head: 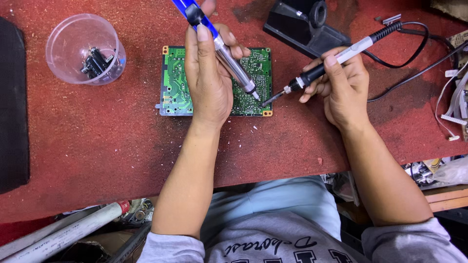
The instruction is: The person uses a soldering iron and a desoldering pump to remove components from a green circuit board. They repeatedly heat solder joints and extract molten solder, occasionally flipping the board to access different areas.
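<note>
A green circuit board [174,83] lies flat on the red work surface [97,146], solder side up. My left hand [209,78] rests over the board's middle and grips a blue and silver desoldering pump [229,61], its white tip pointing down at the board's right part. My right hand [341,85] holds a black and white soldering iron [317,72] like a pen. The iron's metal tip touches the board near its right edge, close to the pump's tip. A black cable [414,34] runs from the iron's rear toward the back right.
A clear plastic cup [66,41] with small black parts stands at the back left. A black iron stand [302,24] sits behind the board. A dark pad [12,102] lies at the left edge, white flat cables [456,102] at the right. White pipes [63,234] lie below the table.
</note>
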